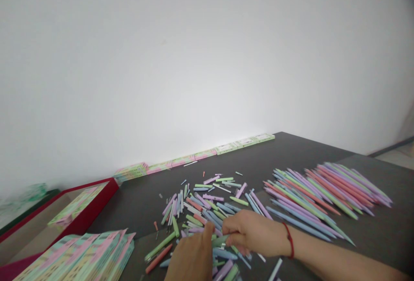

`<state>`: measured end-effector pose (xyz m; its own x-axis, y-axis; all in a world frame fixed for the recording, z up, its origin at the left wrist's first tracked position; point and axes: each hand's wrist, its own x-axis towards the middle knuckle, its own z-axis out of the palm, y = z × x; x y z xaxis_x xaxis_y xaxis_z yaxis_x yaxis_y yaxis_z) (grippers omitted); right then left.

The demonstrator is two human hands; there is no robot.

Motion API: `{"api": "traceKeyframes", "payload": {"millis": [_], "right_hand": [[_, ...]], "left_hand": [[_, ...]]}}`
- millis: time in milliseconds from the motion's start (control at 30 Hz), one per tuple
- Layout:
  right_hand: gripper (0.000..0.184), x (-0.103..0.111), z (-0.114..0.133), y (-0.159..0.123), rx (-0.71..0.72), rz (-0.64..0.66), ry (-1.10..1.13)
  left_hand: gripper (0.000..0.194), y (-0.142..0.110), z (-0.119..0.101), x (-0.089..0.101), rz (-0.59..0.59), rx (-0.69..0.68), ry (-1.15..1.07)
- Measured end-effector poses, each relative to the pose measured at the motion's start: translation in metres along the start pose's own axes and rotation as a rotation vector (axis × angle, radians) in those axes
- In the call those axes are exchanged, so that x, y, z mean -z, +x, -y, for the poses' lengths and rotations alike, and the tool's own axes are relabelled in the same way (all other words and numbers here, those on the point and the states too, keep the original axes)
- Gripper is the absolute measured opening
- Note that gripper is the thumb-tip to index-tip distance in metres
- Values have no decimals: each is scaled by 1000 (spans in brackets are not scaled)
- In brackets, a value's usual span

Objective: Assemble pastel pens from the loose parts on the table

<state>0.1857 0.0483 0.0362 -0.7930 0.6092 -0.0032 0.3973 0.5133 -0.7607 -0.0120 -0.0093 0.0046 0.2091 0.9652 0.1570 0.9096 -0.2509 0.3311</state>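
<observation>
My left hand [193, 256] is closed, seen from the back, with its fingertips hidden on the far side. Close beside it, my right hand [250, 231] pinches a dull green pen part [220, 241], whose left end meets my left hand. Both hands are low over a loose heap of pastel pen parts, among them a purple barrel [213, 197], a green barrel [160, 246] and a coral one [158, 258]. Thin white refills [174, 207] lie at the heap's left side. A red cord [289, 241] circles my right wrist.
Long pens in several colours lie in two bundles, a nearer pile [300, 203] and a farther pile [352, 188], on the dark table [252, 160]. Flat printed boxes [226, 148] line the wall. At left are a red-edged box [103, 197] and stacked printed packets [84, 255].
</observation>
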Motion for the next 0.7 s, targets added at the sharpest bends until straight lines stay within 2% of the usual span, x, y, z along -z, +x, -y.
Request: {"api": "traceKeyframes", "payload": {"millis": [67, 133, 167, 233, 267, 333, 367, 433, 500, 567, 700], "right_hand": [[15, -5, -10, 6, -71, 125, 273], [19, -6, -19, 12, -111, 174, 447], [21, -5, -21, 14, -120, 173, 493], [26, 0, -23, 18, -125, 124, 553], [28, 3, -21, 19, -126, 82, 578], [31, 7, -15, 20, -114, -13, 621], [32, 7, -11, 20, -109, -49, 642], [32, 2, -5, 20, -119, -64, 689], [29, -8, -2, 19, -148, -33, 726], [26, -21, -3, 19, -180, 30, 762], [22, -43, -14, 20, -252, 159, 796]], "left_hand": [[36, 0, -1, 3, -26, -14, 2], [35, 1, 0, 10, -60, -37, 7], [36, 3, 1, 14, -110, -52, 4], [43, 7, 6, 25, -293, -54, -83], [47, 10, 9, 30, -398, -19, -207], [45, 16, 13, 39, -546, 141, -661], [39, 18, 14, 41, -538, 243, -956], [24, 22, 13, 44, -417, 401, -1519], [17, 21, 10, 44, -309, 423, -1895], [23, 18, 4, 43, -305, 368, -2087], [26, 10, -7, 45, -317, 307, -2216]]}}
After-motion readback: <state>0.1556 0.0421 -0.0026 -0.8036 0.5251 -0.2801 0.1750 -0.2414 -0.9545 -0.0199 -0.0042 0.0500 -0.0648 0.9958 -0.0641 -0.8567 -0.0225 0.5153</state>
